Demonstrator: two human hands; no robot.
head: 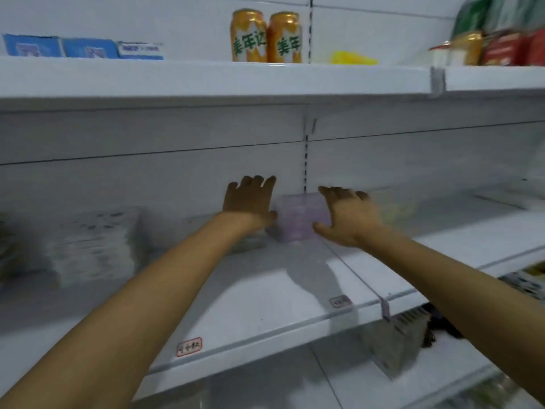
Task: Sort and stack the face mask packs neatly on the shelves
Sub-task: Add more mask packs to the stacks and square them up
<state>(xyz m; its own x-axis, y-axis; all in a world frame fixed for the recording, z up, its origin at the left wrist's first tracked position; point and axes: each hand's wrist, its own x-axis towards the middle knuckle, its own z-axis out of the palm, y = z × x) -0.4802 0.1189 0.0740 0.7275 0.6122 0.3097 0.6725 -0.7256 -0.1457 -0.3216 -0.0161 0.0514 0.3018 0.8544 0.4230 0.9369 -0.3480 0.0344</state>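
Note:
A stack of pale purple face mask packs (299, 216) stands at the back of the middle white shelf (265, 296). My left hand (249, 200) presses flat against the stack's left side with straight fingers. My right hand (346, 214) lies flat against its right side, thumb at the lower front corner. A grey-white stack of mask packs (94, 246) sits further left on the same shelf. Blurred pale yellowish packs (395, 208) lie just right of my right hand.
The upper shelf carries two orange cans (265, 36), blue boxes (82, 48), a yellow item (354, 58) and red packs (507, 48). A grey pack (395, 340) lies on the lower shelf. Price labels (189, 346) sit on the shelf's front edge.

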